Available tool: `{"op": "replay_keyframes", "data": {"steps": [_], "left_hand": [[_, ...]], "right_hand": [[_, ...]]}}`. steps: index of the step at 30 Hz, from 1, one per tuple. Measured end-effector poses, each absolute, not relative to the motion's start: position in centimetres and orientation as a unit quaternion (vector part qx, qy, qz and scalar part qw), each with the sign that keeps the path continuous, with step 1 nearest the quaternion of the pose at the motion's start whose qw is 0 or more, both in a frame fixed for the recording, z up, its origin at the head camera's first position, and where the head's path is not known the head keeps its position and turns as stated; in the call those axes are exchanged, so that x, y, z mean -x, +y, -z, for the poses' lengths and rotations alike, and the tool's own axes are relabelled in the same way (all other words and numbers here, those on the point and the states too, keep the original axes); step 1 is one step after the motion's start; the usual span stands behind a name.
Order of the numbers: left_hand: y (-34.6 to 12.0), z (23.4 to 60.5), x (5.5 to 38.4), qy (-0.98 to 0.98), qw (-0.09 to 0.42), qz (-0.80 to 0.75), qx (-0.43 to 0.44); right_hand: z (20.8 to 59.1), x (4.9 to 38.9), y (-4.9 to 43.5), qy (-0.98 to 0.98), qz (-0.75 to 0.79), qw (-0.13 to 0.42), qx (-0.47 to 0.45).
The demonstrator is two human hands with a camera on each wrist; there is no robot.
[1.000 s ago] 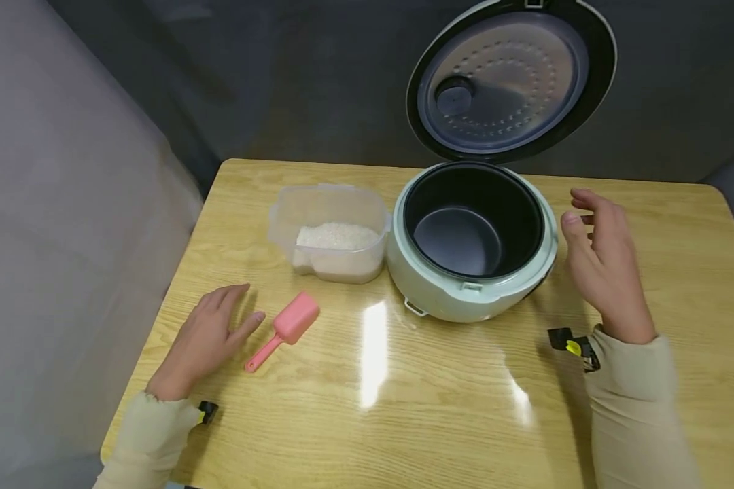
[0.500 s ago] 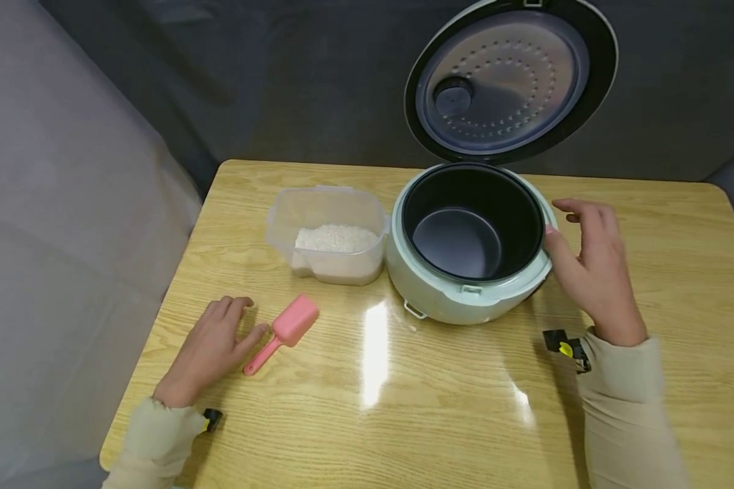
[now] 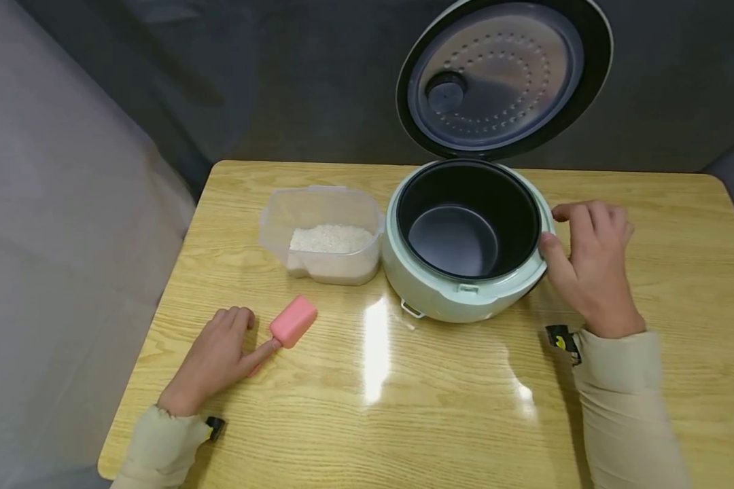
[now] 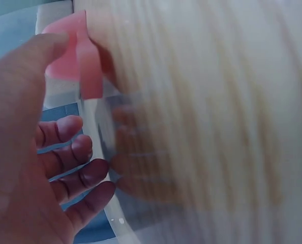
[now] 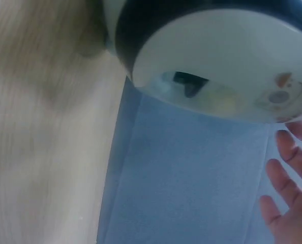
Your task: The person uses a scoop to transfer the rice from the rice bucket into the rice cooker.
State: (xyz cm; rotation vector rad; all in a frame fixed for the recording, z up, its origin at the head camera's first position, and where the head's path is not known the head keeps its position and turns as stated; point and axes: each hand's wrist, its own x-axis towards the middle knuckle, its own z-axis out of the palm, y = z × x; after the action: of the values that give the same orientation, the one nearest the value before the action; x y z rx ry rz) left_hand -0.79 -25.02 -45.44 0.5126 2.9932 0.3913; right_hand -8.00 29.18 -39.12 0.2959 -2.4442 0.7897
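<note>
In the head view, a pink scoop (image 3: 295,320) lies on the wooden table, bowl pointing away from the person. My left hand (image 3: 211,356) is beside it, the thumb reaching over the handle and the other fingers loosely bent, apart from the scoop. The left wrist view shows the thumb overlapping the scoop (image 4: 90,73). A pale green rice cooker (image 3: 446,303) stands with its lid up, its dark inner pot (image 3: 455,238) showing nothing inside. At the cooker's right side is my right hand (image 3: 602,272), thumb at the rim and fingers relaxed along the outside.
Left of the cooker, close against it, stands a clear plastic container (image 3: 278,221) with white rice (image 3: 331,239) in it. The raised lid (image 3: 501,81) leans back before a dark curtain (image 3: 318,88). A grey cloth (image 3: 67,238) hangs at the table's left.
My left hand has lowered and moved right, bringing the thumb over the scoop's handle. My right hand has moved left to the cooker's rim. The scoop and container stay put.
</note>
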Motion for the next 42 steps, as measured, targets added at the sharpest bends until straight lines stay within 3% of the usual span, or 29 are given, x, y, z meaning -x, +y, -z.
{"op": "replay_keyframes", "data": {"steps": [9,17,30,42], "left_hand": [[-24.8,45.6,0.6,0.977,0.034,-0.115,-0.176],[-24.4,45.5,0.3,0.971,0.048,-0.126,-0.197],[-23.8,45.3,-0.1,0.967,0.076,-0.136,-0.204],[-23.0,44.1,0.3,0.964,0.089,-0.138,-0.208]], "right_hand": [[39.7,8.2,28.9,-0.905,-0.296,0.283,-0.111],[39.1,8.1,29.4,-0.930,-0.239,0.237,-0.150],[38.9,8.1,29.1,-0.931,-0.255,0.217,-0.145],[39.2,7.9,29.2,-0.922,-0.271,0.232,-0.154]]}}
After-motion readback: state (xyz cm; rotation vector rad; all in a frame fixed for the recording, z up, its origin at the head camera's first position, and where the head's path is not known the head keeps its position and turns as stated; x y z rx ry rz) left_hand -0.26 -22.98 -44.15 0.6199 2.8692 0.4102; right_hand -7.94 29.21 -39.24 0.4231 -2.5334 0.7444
